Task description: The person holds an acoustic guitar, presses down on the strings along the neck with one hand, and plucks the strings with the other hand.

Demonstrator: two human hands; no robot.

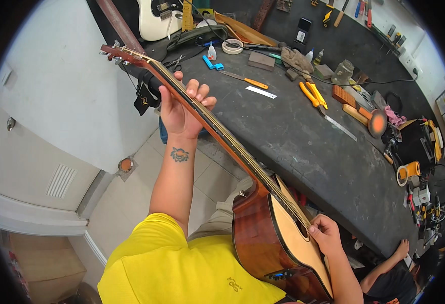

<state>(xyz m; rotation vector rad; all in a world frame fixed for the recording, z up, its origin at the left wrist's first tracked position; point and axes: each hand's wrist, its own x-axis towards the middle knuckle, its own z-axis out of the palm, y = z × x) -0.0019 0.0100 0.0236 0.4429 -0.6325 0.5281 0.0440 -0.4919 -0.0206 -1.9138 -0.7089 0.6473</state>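
An acoustic guitar [258,235] with a reddish-brown glossy side and a pale top lies across my lap. Its neck runs up to the far left, ending in a headstock [126,54] with metal tuners. My left hand [184,114] is wrapped around the neck near the headstock, its fingertips over the strings and thumb behind. Beside the soundhole [302,229], my right hand [327,233] is closed at the strings, thumb and fingers bent together. Whether it pinches a pick or a string is hidden.
On the dark workbench [283,131] lie a blue string winder [212,63], an orange-handled knife [255,83], a short ruler [261,91], yellow pliers [313,95] and masking tape [232,46]. A white electric guitar [156,20] stands behind. Another person's arm [387,264] rests at the right.
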